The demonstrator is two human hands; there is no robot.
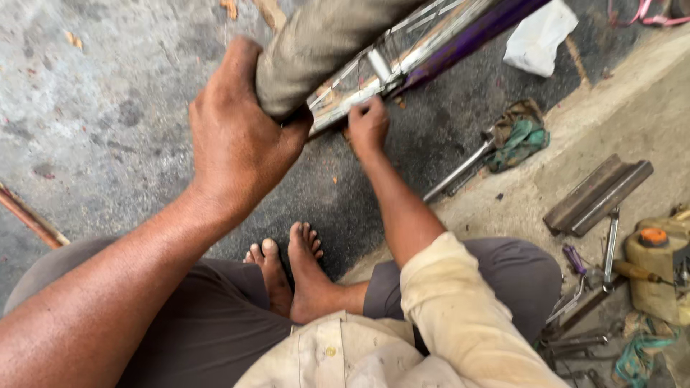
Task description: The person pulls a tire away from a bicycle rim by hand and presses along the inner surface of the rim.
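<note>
My left hand [237,136] grips a dusty grey bicycle tyre [316,43] from below, near the top middle of the view. The tyre sits on a shiny wheel rim with spokes [402,50], beside a purple frame tube [474,32]. My right hand [368,128] reaches under the rim, fingers closed against its metal edge and spokes. Whether it holds a small tool there is hidden. My bare feet [295,273] rest on the dark ground below the wheel.
A long metal wrench [460,171] lies by a green rag [519,136]. A white cloth [539,36] is at top right. Steel bars [596,194], spanners [611,244], a screwdriver and a yellowish oil can [658,269] crowd the right side. A rusty rod [32,219] lies at left.
</note>
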